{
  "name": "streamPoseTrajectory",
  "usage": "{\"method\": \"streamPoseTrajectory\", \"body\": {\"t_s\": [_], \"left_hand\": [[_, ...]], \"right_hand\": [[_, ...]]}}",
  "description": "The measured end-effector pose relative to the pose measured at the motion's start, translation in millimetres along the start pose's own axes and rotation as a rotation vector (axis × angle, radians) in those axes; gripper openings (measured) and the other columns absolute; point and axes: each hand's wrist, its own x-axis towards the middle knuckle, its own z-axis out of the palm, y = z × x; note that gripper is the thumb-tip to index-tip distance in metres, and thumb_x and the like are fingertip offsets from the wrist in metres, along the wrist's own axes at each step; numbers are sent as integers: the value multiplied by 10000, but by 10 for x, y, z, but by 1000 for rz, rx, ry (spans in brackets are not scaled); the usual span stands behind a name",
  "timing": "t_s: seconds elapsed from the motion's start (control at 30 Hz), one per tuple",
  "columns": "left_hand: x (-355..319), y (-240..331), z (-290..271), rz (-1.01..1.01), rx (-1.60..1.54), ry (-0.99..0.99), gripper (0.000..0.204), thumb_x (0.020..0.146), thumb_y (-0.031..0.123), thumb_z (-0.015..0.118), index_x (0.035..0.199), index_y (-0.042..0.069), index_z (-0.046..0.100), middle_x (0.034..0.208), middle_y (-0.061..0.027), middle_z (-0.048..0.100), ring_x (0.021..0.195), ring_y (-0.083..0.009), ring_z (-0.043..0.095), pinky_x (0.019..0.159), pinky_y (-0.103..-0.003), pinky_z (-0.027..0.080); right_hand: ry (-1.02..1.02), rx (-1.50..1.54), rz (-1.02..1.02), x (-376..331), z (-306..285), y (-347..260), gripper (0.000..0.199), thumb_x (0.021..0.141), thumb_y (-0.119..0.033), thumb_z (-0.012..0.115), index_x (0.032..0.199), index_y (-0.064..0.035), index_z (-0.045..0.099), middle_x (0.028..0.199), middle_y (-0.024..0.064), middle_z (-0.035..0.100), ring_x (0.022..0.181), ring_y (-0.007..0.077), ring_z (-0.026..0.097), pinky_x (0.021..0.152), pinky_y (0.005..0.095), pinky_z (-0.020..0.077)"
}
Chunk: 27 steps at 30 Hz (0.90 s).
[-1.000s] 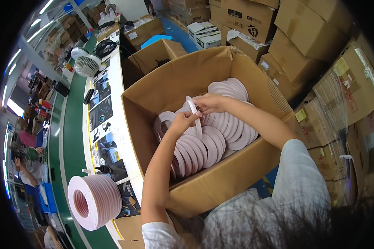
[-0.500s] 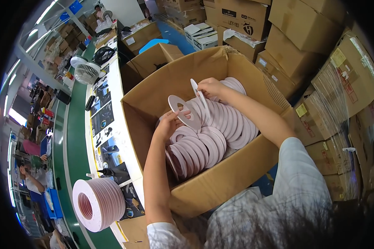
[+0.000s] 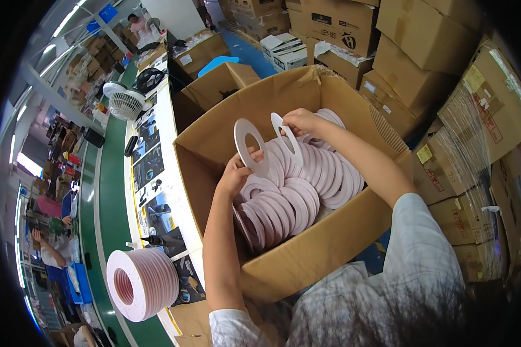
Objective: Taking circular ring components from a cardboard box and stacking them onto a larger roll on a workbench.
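Right now the biggest thing before you is the open cardboard box [image 3: 330,254], standing beside the white bench [image 3: 171,191] and its green belt [image 3: 107,196], with stacked cartons [image 3: 422,63] behind and to your right. Inside the box lie rows of pale pink flat rings [image 3: 307,185], overlapping one another on edge and filling most of the bottom.

On the bench near its front end sits a thick pink stack of rings [image 3: 140,283] lying on its side, well apart from the box. Farther up the bench stands a small white fan [image 3: 123,101].

Your left hand [image 3: 237,173] is inside the box, closed on the lower rim of one ring [image 3: 250,147], which it holds upright above the rows. Your right hand [image 3: 300,121] reaches in from the far side and pinches a second ring [image 3: 286,139] at its top edge; that ring stands tilted, just beside the first one and above the pile. Both rings are lifted clear of the others.
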Motion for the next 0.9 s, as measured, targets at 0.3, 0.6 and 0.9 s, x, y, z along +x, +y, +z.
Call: {"method": "streamPoseTrajectory", "body": {"t_s": [0.3, 0.6, 0.9], "left_hand": [[47, 114, 139, -268, -91, -51, 463, 922, 331, 523, 1249, 9, 460, 1014, -151, 649, 1071, -233, 517, 946, -371, 352], [-1, 256, 168, 1, 48, -41, 505, 913, 363, 545, 1231, -19, 455, 1096, -174, 621, 1043, -244, 561, 916, -389, 410], [12, 206, 145, -69, -222, 120, 497, 937, 387, 481, 1239, -8, 458, 1111, -179, 624, 1082, -286, 555, 954, -428, 402]], "right_hand": [[-18, 35, 36, -136, -36, -171, 273, 846, -235, 534, 1032, -52, 614, 927, 73, 677, 821, 149, 619, 768, 279, 460], [-50, 168, 85, -118, -110, -184, 321, 868, -284, 543, 1068, -40, 600, 892, 72, 670, 734, 141, 584, 718, 278, 452], [20, 155, -225, -41, -103, -45, 665, 882, -326, 628, 1372, -62, 265, 1013, 103, 628, 840, 175, 638, 734, 331, 513]]}}
